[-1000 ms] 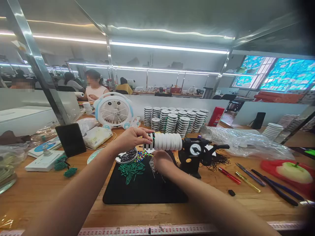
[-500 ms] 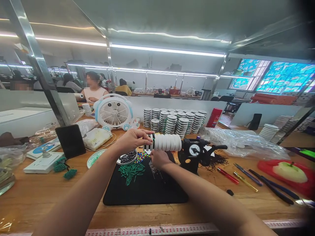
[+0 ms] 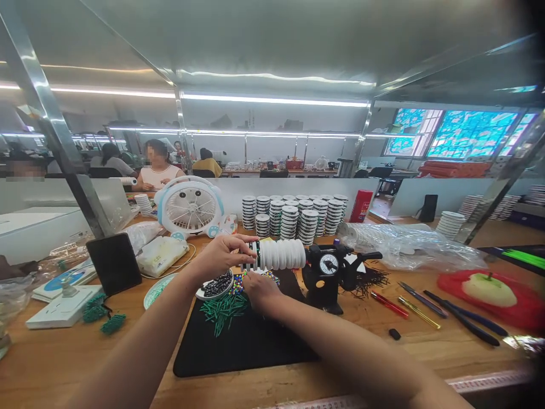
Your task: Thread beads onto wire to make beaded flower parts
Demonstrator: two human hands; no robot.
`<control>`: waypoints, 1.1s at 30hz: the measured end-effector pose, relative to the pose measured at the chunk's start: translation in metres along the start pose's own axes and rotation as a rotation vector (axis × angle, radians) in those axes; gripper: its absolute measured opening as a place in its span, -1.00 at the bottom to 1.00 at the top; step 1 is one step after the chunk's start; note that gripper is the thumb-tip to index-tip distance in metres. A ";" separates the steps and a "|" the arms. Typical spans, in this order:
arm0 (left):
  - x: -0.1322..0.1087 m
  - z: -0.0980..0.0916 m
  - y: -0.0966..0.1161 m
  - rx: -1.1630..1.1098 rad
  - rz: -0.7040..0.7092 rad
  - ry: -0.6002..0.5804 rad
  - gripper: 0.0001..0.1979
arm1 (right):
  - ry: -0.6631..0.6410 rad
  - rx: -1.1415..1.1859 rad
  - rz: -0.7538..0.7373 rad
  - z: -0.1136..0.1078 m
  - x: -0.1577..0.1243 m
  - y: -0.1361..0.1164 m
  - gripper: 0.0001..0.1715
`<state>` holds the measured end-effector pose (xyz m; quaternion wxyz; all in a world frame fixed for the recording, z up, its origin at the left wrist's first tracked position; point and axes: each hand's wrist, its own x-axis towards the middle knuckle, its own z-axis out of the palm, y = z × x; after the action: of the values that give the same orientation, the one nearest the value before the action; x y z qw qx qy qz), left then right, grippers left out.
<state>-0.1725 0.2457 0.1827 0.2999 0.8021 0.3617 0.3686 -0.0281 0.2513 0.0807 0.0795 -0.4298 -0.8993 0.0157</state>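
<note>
Lowering right hand — toward colored beads

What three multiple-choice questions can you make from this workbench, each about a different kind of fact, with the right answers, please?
1. Where do the green tube beads lie?
A) on the black mat
B) on the red board
C) on the floor

2. What colour is the stack of spools in the left hand?
A) red
B) white
C) green

3. How is the left hand now?
A) lying open on the mat
B) closed on the end of the stack
C) gripping a pair of pliers

Answers:
1. A, because the beads lie scattered on the mat's surface.
2. B, because the spools show plain white along the stack.
3. B, because the fingers wrap over the stack's dark-banded end.
</note>
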 end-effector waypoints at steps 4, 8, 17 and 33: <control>-0.001 0.000 0.001 0.021 -0.006 -0.009 -0.93 | 0.040 0.061 -0.111 -0.021 -0.037 -0.015 -0.86; -0.002 -0.001 0.000 0.037 0.025 -0.015 -0.93 | 0.381 0.447 -0.153 -0.074 -0.062 -0.020 -0.88; -0.003 0.001 -0.004 0.063 0.059 -0.013 -0.91 | 0.449 0.566 0.006 -0.114 -0.028 0.002 -0.90; -0.003 -0.001 0.001 0.043 0.022 -0.012 -0.85 | 0.452 0.550 0.000 -0.107 -0.026 -0.001 -0.88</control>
<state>-0.1744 0.2428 0.1822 0.2806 0.8146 0.3588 0.3592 0.0035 0.2262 0.1835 0.3892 -0.3848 -0.8212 0.1615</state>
